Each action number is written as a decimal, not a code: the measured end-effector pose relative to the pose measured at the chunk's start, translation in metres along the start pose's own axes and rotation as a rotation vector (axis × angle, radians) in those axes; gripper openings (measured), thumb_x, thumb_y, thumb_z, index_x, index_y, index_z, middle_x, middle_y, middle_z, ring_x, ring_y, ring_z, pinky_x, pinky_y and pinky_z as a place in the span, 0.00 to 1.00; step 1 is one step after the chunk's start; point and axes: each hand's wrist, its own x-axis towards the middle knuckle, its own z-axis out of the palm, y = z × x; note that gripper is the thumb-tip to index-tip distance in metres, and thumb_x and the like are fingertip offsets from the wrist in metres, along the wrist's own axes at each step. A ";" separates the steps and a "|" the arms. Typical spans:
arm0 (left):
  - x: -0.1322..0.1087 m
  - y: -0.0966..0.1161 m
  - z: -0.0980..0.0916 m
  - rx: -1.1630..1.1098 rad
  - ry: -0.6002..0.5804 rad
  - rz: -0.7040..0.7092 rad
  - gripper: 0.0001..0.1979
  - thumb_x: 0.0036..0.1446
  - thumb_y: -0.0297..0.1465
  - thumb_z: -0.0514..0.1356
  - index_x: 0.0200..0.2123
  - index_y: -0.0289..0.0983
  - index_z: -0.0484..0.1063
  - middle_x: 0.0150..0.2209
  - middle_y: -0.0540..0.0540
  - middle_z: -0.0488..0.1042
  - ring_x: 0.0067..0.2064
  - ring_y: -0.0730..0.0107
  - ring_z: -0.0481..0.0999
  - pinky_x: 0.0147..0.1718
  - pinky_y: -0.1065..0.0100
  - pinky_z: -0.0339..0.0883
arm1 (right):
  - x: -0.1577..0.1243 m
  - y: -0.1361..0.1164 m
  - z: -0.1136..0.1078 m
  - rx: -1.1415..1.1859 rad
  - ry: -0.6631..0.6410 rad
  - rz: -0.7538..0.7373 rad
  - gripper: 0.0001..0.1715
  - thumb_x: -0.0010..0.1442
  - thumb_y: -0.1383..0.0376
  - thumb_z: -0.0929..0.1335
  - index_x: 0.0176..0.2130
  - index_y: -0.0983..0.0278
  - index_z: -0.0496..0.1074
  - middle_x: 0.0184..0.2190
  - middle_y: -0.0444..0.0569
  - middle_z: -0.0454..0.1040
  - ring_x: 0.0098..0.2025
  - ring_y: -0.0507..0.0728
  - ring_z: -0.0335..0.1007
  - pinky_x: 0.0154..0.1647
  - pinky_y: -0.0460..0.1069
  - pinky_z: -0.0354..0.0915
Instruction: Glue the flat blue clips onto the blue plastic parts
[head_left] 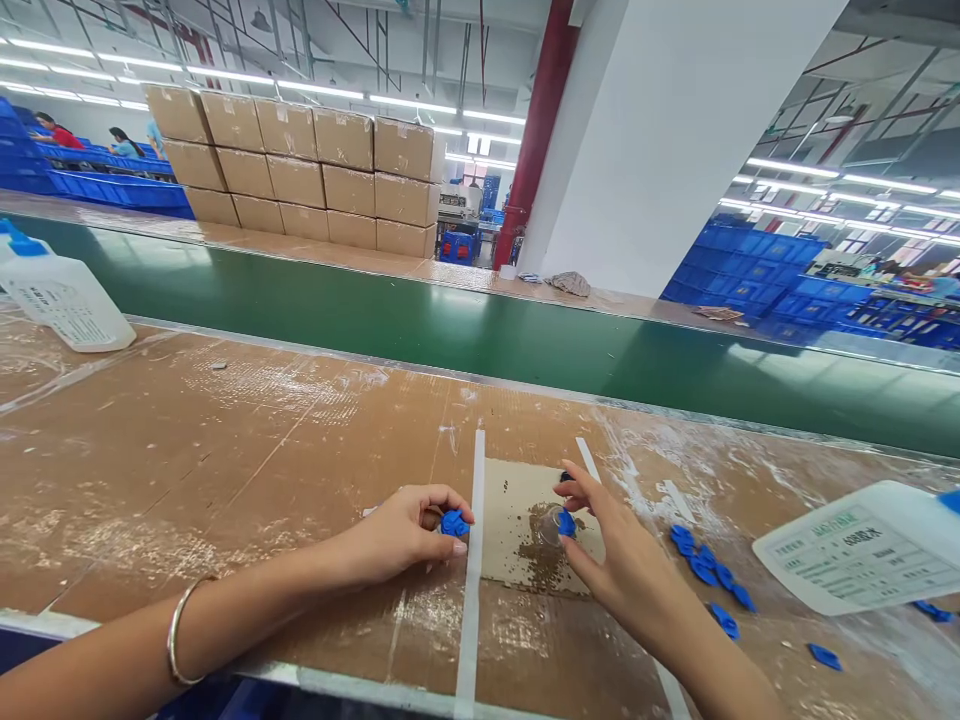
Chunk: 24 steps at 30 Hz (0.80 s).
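Note:
Between the thumb and fingers of my left hand [420, 530] is a small blue plastic piece [454, 523], just left of a white tape strip. My right hand [619, 545] is over a beige board [502, 550] with wet brown stains. Its thumb and fingers curl around another blue plastic piece [566, 522], beside a small clear round dish [550, 526] on the board. By the right index fingertip shows a small dark object [566, 477], too small to name. Several loose blue plastic pieces [703, 568] lie on the table to the right of that hand.
White bottles with blue caps stand at the left [64, 295] and lean in at the right [862, 550]. Tape strips [471, 600] flank the board on the worn brown table [300, 470]. Beyond runs a green conveyor belt [337, 310], with stacked cartons [300, 170] behind it.

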 end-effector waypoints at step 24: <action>-0.004 -0.005 0.009 -0.349 -0.180 0.193 0.24 0.53 0.35 0.65 0.51 0.37 0.64 0.40 0.43 0.74 0.41 0.65 0.76 0.44 0.62 0.63 | -0.017 -0.077 0.050 1.413 0.259 0.308 0.33 0.53 0.63 0.71 0.55 0.54 0.59 0.45 0.48 0.71 0.47 0.53 0.67 0.48 0.49 0.65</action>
